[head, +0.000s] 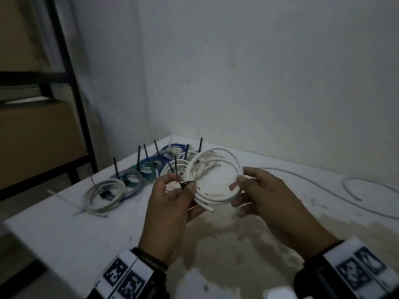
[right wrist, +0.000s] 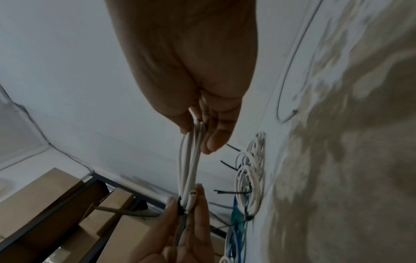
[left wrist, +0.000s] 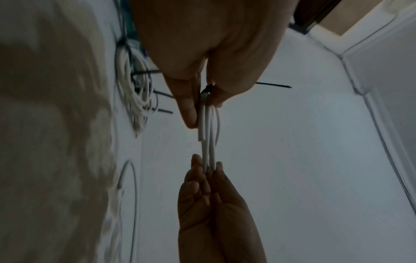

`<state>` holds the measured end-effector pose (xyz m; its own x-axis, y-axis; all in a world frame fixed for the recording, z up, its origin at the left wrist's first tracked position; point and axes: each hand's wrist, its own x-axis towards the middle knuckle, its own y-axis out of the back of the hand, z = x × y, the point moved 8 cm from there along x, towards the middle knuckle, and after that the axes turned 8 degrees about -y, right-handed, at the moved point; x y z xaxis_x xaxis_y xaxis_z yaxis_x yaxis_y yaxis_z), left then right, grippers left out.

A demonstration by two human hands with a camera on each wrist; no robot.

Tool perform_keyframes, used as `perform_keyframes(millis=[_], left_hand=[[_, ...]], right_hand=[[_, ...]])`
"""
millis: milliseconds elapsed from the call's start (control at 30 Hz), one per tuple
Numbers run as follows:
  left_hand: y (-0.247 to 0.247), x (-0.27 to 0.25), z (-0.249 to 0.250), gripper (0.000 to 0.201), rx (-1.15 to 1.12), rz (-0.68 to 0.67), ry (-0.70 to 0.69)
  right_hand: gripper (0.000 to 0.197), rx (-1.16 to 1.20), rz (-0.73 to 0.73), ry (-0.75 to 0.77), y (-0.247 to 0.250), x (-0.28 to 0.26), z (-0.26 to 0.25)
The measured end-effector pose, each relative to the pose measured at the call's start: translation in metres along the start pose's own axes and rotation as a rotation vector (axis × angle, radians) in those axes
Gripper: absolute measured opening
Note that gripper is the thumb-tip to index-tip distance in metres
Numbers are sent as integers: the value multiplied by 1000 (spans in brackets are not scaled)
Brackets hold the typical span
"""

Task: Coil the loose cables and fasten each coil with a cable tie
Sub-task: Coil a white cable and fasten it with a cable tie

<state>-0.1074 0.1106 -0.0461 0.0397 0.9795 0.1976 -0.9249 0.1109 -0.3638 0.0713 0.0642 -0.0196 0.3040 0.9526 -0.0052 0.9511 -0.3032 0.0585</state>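
Note:
A white cable coil [head: 218, 200] hangs in the air above the white table [head: 86, 234], held between both hands. My left hand [head: 183, 188] pinches its left side, right at a black cable tie [head: 184, 184] that wraps the strands; the tie's tail points up. My right hand [head: 237, 186] grips the coil's right side with thumb and fingers. The left wrist view shows the tie [left wrist: 208, 90] pinched between thumb and finger, with the coil [left wrist: 208, 124] edge-on. In the right wrist view my right hand [right wrist: 198, 131] grips the strands [right wrist: 189, 160] above the tie [right wrist: 180, 204].
Several tied coils, white [head: 105, 195] and blue [head: 151, 167], lie in a row at the table's back left with black tie tails sticking up. A loose grey cable [head: 354, 182] trails across the right side. A dark shelf frame with cardboard boxes [head: 38, 137] stands to the left.

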Motion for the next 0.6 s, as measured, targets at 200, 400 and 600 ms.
perform_keyframes(millis=[200,400,600], left_hand=[[83,22,29,5,213,141,-110],[126,43,15,12,402,107,-39],[119,60,-13,34,534,-115,83]], right_hand=[[16,-27,-181,28,-92,42,-5],[15,-92,-214,-91,-138,74,29],[20,-123,-93,-208,-126,90,53]])
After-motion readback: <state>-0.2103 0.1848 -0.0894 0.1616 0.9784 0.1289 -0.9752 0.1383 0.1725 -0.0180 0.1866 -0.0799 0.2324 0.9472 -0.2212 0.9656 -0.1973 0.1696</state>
